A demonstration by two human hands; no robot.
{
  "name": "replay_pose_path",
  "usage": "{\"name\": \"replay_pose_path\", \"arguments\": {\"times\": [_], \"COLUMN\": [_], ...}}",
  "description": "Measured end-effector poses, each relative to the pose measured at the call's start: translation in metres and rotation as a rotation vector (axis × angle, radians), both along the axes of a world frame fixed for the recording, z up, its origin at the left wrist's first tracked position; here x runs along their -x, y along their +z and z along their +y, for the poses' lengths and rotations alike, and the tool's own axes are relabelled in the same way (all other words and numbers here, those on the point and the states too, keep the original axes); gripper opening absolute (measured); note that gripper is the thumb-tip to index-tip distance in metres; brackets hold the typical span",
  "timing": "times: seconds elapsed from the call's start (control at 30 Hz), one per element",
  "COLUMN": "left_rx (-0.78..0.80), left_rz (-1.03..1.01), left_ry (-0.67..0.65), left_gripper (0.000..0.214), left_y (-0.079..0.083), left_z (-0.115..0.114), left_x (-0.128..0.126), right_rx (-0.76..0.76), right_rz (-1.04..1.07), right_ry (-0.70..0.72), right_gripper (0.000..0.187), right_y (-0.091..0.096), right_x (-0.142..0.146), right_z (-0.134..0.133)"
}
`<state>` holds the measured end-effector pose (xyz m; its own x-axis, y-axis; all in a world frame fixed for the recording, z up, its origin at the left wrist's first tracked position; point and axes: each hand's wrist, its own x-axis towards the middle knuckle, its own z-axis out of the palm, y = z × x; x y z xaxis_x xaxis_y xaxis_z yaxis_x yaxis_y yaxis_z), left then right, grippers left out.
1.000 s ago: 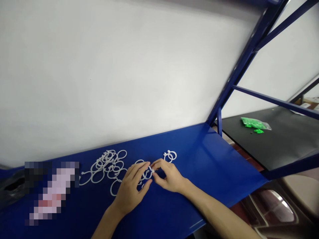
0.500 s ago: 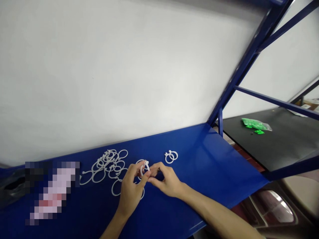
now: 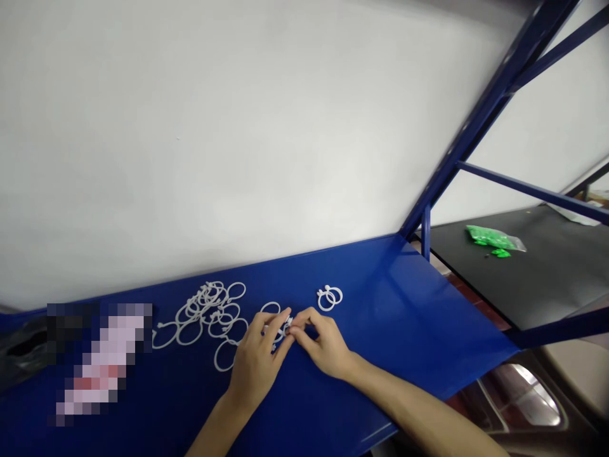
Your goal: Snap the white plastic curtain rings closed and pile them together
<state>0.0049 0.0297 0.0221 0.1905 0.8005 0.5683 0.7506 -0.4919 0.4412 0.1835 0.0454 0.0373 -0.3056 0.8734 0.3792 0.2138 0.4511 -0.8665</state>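
My left hand point(image 3: 257, 358) and my right hand point(image 3: 324, 343) meet over the blue shelf, pinching one white plastic ring point(image 3: 288, 324) between them. Fingers hide most of that ring; its small knobbed end shows between the fingertips. Behind my left fingers lies another white ring point(image 3: 270, 306), partly covered. To the left spreads a tangled pile of several white rings point(image 3: 189, 332) with little knobs at their ends. Just beyond my right hand, two white rings point(image 3: 327, 299) overlap on the shelf surface.
The blue shelf point(image 3: 380, 317) runs along a white wall. A pixelated pink and white patch point(image 3: 104, 362) lies at left beside a black plastic bag point(image 3: 23, 346). At right stand a blue metal frame point(image 3: 457, 152) and a black table with a bag of green pieces point(image 3: 492, 238).
The held ring has tilted and dropped lower between my hands, showing less of its loop. My left fingers have stretched forward, and my right fingertips have closed in on the ring.
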Motion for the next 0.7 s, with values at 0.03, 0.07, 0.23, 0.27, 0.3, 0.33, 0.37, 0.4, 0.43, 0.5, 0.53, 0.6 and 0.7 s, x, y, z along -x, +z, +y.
{"name": "replay_pose_path", "arguments": {"times": [0.03,0.07,0.23,0.27,0.3,0.33,0.37,0.4,0.43,0.5,0.53,0.6,0.7], "left_rx": [0.019,0.047,0.256,0.282,0.298,0.304,0.299,0.288,0.274,0.251,0.243,0.250,0.308], "left_rz": [-0.009,-0.023,-0.101,-0.117,-0.135,-0.154,-0.174,-0.193,-0.212,-0.242,-0.257,-0.295,-0.381], "left_ry": [-0.023,-0.045,-0.143,-0.158,-0.168,-0.171,-0.165,-0.153,-0.135,-0.099,-0.084,-0.046,-0.001], "left_gripper": [0.034,0.034,0.035,0.035,0.035,0.035,0.033,0.031,0.030,0.029,0.028,0.026,0.027], "left_y": [0.002,0.004,0.010,0.010,0.009,0.009,0.009,0.009,0.010,0.012,0.014,0.016,0.018], "left_z": [0.001,0.002,0.002,0.002,0.001,0.002,0.002,0.002,0.003,0.004,0.005,0.005,0.005], "left_x": [0.002,0.003,0.004,0.004,0.004,0.004,0.004,0.004,0.004,0.004,0.004,0.005,0.005], "right_rx": [-0.015,-0.030,-0.105,-0.107,-0.103,-0.097,-0.095,-0.099,-0.110,-0.142,-0.154,-0.145,-0.079], "right_rz": [-0.006,-0.013,-0.065,-0.067,-0.065,-0.059,-0.049,-0.039,-0.032,-0.030,-0.036,-0.047,-0.015], "right_ry": [0.003,0.010,0.045,0.047,0.045,0.037,0.030,0.028,0.033,0.065,0.079,0.071,0.019], "right_gripper": [0.013,0.013,0.012,0.012,0.013,0.014,0.014,0.013,0.013,0.018,0.021,0.025,0.026], "right_y": [0.000,0.001,0.006,0.008,0.009,0.010,0.010,0.011,0.011,0.011,0.009,0.005,-0.003], "right_x": [0.000,-0.001,-0.003,-0.004,-0.004,-0.005,-0.006,-0.006,-0.007,-0.007,-0.007,-0.005,-0.002], "right_z": [0.000,-0.001,-0.003,-0.003,-0.003,-0.003,-0.003,-0.003,-0.003,-0.003,-0.003,-0.002,0.000]}}
